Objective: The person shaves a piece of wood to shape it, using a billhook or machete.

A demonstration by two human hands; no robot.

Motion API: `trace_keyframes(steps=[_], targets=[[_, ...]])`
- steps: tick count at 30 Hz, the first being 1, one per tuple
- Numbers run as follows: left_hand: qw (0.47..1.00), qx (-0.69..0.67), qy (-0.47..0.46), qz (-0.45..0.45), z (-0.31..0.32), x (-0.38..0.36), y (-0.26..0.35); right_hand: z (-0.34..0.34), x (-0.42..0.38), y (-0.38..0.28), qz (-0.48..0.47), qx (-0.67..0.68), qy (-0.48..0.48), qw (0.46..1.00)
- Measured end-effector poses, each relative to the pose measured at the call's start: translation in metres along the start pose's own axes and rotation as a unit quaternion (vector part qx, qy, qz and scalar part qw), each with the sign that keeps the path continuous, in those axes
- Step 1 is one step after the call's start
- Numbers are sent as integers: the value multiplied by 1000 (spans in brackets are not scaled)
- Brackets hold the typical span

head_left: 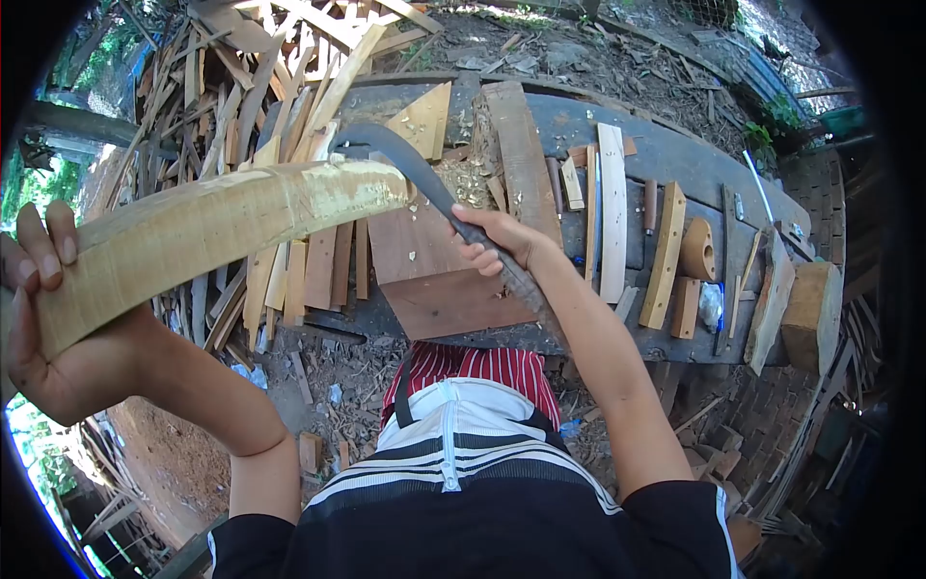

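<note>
My left hand (72, 378) is wrapped round the near end of a long, slightly curved piece of pale wood (203, 232) and holds it up at the left. Its far end has fresh, rough cut marks. My right hand (500, 236) grips the dark handle of a curved machete (410, 162). The hooked blade reaches up and left, passing right by the far end of the wood. Below that end, a brown wood block (449, 307) on the bench carries light shavings.
The dark workbench (666, 140) holds a wide plank (521, 145), a pale slat (612, 207), a brown-handled tool (650, 206), a curved wood strip (664, 253) and a large block (812, 314). Offcuts (260, 96) are heaped at the left, and debris litters the ground (328, 405).
</note>
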State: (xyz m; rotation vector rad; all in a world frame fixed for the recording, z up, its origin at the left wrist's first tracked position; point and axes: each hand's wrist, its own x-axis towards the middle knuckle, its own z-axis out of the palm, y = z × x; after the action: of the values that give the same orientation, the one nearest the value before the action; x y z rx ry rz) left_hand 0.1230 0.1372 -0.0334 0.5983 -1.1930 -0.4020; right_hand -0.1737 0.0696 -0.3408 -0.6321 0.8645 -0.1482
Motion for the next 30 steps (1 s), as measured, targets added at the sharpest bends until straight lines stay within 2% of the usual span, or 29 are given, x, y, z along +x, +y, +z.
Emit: trace_keyframes(steps=[1,2,3,4,5,7,8,9,11,12,13,14,15,16,17,18,19,21,22,24,25,26,27,29,30], targets=[[1000,-4,-2,6,2,1,0,-11,1,8,19,173,-131,976],[1000,-11,7,-20,3,1,0,-5,-2,4,13,115,-53,992],[999,-12,16,-49,6,0,2,6,-1,-4,12,113,-56,992],[998,41,47,-29,14,0,-1,21,2,-12,-49,-67,60,995],[998,40,41,-31,16,4,-3,35,-1,-21,-108,-239,177,949],[995,62,71,42,21,13,-9,63,-40,-66,-169,-226,113,953],[994,66,76,34,28,14,-14,85,-63,-87,-242,-260,135,925],[996,48,56,46,40,14,-18,99,-74,-103,-340,-323,177,865],[997,6,12,76,58,17,-24,124,-112,-136,-526,-382,199,733],[997,-19,16,72,59,18,-25,130,-113,-138,-524,-383,199,734],[997,-21,17,70,64,15,-25,136,-112,-140,-557,-365,231,709],[986,111,83,97,74,9,-24,140,-111,-141,-589,-347,261,682],[951,243,147,122,78,6,-21,132,-98,-127,-516,-357,283,725],[950,245,149,125,64,9,-18,118,-74,-102,-442,-364,300,763],[978,157,101,88,40,13,-16,97,-45,-72,-329,-438,331,768],[995,68,49,49,21,18,-12,70,-19,-33,-202,-485,308,793],[995,68,45,52,13,26,-10,47,4,-6,-102,-526,299,790],[1000,22,-5,-2,17,34,-13,39,8,-5,-92,-500,281,814],[994,87,42,42,22,29,-19,36,9,-2,-90,-497,281,816],[999,34,17,24,-2,37,-18,27,7,-10,-58,-320,192,926],[1000,-9,4,8,-14,36,-17,18,4,-10,-60,-318,199,925],[1000,-1,-2,-14,-15,27,-15,12,1,-7,-16,-146,124,981],[1000,-1,-4,-13,-15,25,-17,8,1,-5,29,30,39,998],[995,65,76,-19,-11,22,-16,15,6,-3,17,2,62,998],[998,31,35,-36,-23,27,-16,21,8,-7,4,-26,88,996]])
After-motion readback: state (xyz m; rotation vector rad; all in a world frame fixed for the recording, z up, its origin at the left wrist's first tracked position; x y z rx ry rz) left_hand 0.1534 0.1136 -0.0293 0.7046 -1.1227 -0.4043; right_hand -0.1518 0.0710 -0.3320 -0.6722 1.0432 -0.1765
